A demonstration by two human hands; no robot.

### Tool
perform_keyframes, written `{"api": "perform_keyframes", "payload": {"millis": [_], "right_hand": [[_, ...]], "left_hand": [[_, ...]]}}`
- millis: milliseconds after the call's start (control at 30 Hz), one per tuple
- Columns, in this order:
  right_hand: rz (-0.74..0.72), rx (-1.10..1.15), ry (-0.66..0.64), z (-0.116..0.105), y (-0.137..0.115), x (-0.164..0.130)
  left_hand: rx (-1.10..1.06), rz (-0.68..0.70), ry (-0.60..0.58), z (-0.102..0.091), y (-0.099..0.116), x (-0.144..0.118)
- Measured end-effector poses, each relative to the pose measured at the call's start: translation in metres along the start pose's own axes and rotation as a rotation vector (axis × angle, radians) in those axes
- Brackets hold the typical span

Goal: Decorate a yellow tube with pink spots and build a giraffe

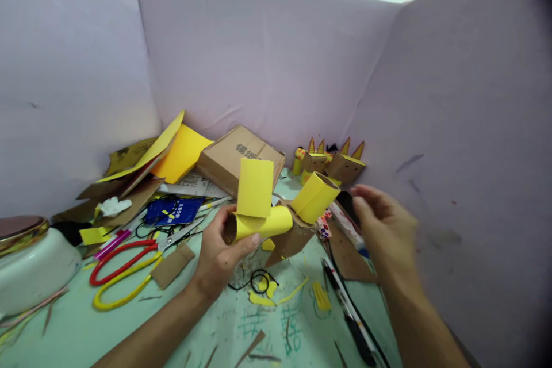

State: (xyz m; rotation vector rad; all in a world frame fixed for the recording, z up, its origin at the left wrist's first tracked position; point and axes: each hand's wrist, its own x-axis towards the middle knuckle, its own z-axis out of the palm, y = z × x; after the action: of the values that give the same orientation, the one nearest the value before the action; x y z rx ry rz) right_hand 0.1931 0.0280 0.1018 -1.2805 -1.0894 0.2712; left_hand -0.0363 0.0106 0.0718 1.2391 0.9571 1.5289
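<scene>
My left hand (226, 250) is closed around a yellow paper-covered cardboard tube (269, 223) lying sideways. On top of it rises an upright yellow piece (255, 187), its lower edge against the tube. Just right of the held tube, a second yellow-covered tube (314, 198) stands tilted on a brown cardboard piece (295, 238); whether they are joined to the held tube I cannot tell. My right hand (383, 224) is raised to the right of that tube, apart from it, fingers curled and thumb close to the index finger. Anything between those fingertips is too unclear to name.
Scissors (125, 264) with red and yellow handles lie at left, near a white rounded object (38, 264). Behind stand a cardboard box (241, 149), yellow sheets (181, 152) and cardboard figures (345, 167). Pens (349, 305) and paper scraps litter the table; pale partitions surround it.
</scene>
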Motion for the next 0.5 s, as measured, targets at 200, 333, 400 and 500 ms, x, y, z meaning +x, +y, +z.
{"api": "perform_keyframes", "payload": {"millis": [200,333,400,500], "right_hand": [[-0.341,0.146,-0.391,0.014,-0.090,0.008],[-0.518,-0.026,-0.794,0.047,-0.100,0.025],[-0.565,-0.107,-0.955,0.059,-0.098,0.030],[-0.622,-0.204,-1.071,0.064,-0.092,0.030]], "left_hand": [[0.006,-0.034,-0.097,0.002,-0.002,-0.005],[-0.046,-0.048,-0.156,0.002,-0.006,-0.005],[-0.055,-0.046,-0.175,0.001,-0.008,-0.004],[-0.010,-0.031,-0.171,-0.002,-0.008,-0.003]]}}
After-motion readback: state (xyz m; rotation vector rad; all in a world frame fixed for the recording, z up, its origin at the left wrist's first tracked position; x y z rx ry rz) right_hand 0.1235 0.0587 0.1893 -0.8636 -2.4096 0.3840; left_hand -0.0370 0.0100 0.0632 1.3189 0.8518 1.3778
